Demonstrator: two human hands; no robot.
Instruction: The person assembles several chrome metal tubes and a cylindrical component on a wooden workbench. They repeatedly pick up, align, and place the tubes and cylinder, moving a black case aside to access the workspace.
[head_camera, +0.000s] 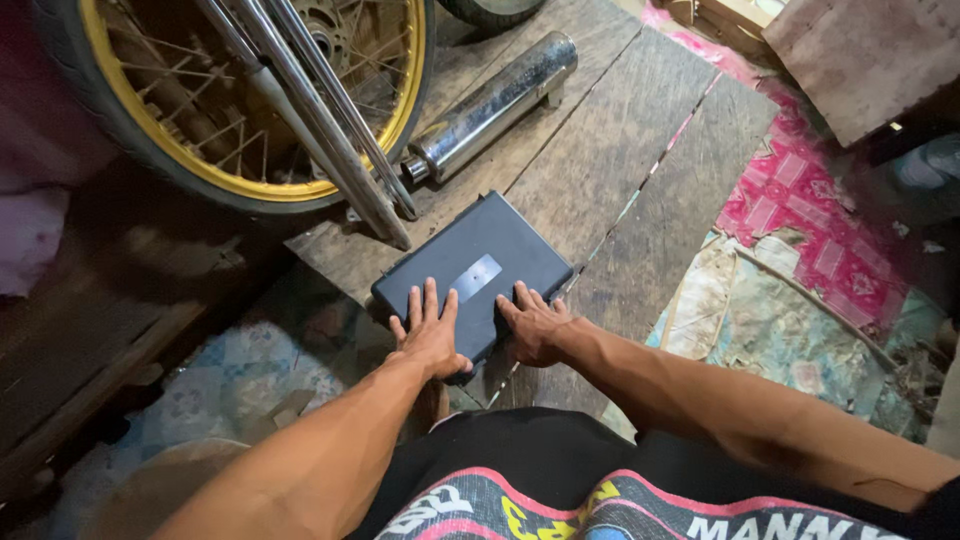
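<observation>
A flat black plastic case (490, 245) with a small shiny label lies shut on worn wooden planks (620, 170). My left hand (430, 335) rests flat on the case's near left edge, fingers spread. My right hand (533, 325) lies on the near right edge, fingers spread and pointing toward the lid. Both hands touch the case and neither grips anything. My forearms reach out from above my dark patterned shorts (560, 480).
A motorcycle wheel with a gold rim (250, 180) and chrome fork tubes (330, 140) stands at the upper left. A chrome exhaust pipe (495, 105) lies behind the case. Torn patterned floor covering (800, 230) spreads to the right, and a wooden box (860, 60) sits at the top right.
</observation>
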